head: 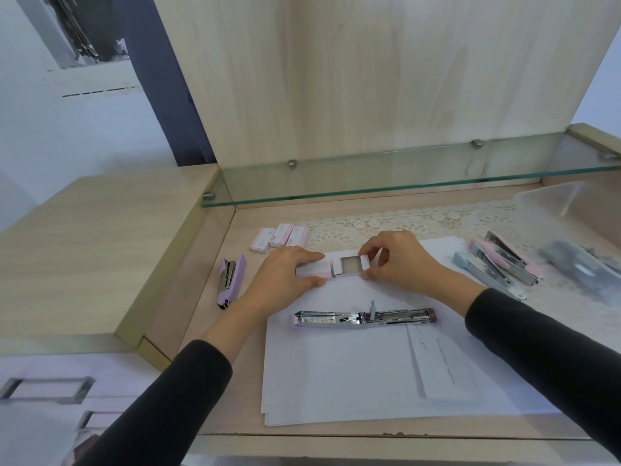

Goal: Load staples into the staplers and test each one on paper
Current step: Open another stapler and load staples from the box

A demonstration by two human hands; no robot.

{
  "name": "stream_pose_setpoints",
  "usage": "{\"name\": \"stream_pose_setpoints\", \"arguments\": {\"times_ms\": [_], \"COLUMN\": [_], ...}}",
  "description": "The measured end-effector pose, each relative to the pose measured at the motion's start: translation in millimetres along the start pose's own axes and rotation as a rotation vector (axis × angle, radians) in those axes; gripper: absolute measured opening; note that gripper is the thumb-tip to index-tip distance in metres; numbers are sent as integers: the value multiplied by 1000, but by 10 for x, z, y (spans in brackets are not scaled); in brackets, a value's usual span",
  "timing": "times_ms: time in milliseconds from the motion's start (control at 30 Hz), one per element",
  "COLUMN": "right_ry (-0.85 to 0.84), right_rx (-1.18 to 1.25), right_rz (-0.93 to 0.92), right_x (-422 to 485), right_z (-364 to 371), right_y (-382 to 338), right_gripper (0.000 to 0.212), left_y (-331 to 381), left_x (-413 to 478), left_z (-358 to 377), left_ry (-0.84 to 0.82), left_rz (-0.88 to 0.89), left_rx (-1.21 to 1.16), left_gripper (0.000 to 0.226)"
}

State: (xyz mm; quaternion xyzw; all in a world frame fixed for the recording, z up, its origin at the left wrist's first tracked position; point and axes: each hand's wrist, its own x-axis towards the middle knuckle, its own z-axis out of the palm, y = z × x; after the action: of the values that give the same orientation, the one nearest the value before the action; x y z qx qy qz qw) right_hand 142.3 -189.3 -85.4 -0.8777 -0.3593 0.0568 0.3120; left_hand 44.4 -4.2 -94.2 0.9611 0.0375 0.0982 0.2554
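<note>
Right hand (400,260) pinches the staple tray (349,266), drawn out rightward; left hand (289,274) grips its sleeve (312,270), at the paper's (336,375) far edge. The open stapler (364,318) lies just nearer the person, long axis left-right, between both wrists.

A pale wooden desk (208,297) meets a tall wooden back panel (369,79), with a glass shelf (403,176) at the far edge. A white wall (84,129) and drawers (50,391) lie left.
</note>
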Motion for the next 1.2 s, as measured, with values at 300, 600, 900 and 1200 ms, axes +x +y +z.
{"name": "stream_pose_setpoints", "arguments": {"times_ms": [300, 600, 900, 1200], "right_ry": [-37, -26, -9, -43], "right_rx": [-14, -69, -22, -98], "right_rz": [-25, -86, -112, -157], "right_x": [-4, 51, 42, 106], "right_z": [-11, 48, 58, 74], "right_y": [-44, -71, -48, -59], "right_gripper": [35, 22, 24, 20], "left_y": [-10, 1, -110, -171], "left_x": [28, 96, 101, 1], "left_z": [47, -32, -12, 24], "left_ry": [31, -132, 9, 92], "left_rz": [35, 354, 439, 398], "left_rx": [33, 391, 327, 239], "left_gripper": [41, 48, 32, 29]}}
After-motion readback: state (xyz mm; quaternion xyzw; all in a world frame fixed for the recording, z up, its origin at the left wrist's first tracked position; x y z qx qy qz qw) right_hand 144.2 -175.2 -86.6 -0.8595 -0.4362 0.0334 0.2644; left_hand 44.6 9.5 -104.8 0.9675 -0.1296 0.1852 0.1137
